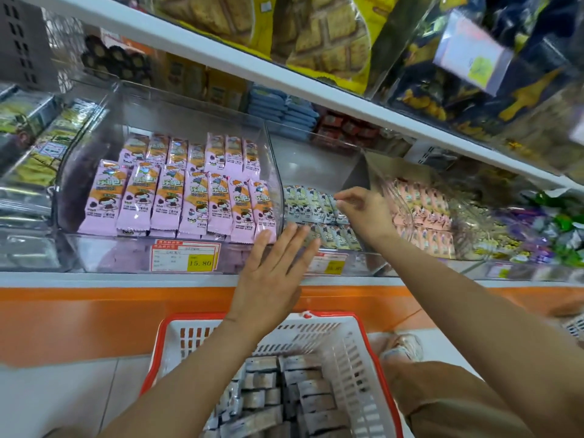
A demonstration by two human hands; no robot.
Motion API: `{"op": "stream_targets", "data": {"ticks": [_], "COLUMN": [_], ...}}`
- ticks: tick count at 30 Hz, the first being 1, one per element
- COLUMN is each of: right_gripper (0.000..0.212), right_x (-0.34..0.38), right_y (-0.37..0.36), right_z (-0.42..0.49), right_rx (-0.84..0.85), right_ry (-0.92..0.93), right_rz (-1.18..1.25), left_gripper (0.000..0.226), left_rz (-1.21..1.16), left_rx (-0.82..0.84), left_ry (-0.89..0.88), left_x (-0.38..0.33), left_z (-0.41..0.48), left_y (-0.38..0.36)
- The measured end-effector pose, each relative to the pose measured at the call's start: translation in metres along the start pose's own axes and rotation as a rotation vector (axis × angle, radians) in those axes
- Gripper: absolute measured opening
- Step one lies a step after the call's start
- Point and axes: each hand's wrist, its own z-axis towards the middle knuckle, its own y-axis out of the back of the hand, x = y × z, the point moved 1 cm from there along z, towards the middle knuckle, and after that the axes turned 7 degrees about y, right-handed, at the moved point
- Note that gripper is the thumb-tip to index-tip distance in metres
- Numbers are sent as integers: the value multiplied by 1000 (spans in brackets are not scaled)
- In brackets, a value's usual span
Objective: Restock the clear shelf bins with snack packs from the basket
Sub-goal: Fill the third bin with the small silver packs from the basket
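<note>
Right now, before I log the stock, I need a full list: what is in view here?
bins: at least three, clear, on the lower shelf
pink packs: about fourteen, pink and orange, two rows in the left bin
grey packs: many, grey-white, middle bin
peach packs: many, peach, right bin
price tags: two, white-red with yellow, on the bin fronts
blue packs: one stack, blue, behind the bins
biscuit bags: several, yellow, upper shelf
basket: one, white with red rim, on the floor
basket packs: many, grey, in the basket
left hand: open, flat, at the bin fronts
right hand: fingers curled over the grey packs, grip unclear
</note>
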Motion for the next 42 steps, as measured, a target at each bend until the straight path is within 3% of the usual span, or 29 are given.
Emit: {"op": "stream_targets", "data": {"ticks": [6, 9, 13, 16, 21, 30, 36, 42], "right_gripper": [8, 7, 10, 11, 17, 39, 32, 28], "right_x": [35, 33, 9, -27, -90, -134, -149, -152], "right_y": [21, 14, -25, -59, -105, -159, -177, -162], "right_z": [-66, -109, -169, -202, -241, -270, -274, -260], "right_rx": [-103, -160, -52, 146, 513, 760, 800, 695], "right_ry": [172, 218, 207, 124, -42, -159, -92, -73], "right_rz": [238, 319, 277, 201, -26, -216, -331, -225], "left_gripper": [65, 67, 83, 101, 110, 102, 97, 94], "left_rz": [-112, -156, -107, -31, 57, 45, 44, 8], "left_rx": [-28, 79, 374, 520, 595, 644, 640, 628], "left_ry": [7, -19, 54, 120, 91, 101, 122, 140], "left_x": [-17, -28, -27, -14, -7, -10, -12, -14], "left_z": [-25, -47, -75, -92, -107, -144, -150, -147], "left_y": [6, 1, -16, -33, -54, -91, -100, -95]}}
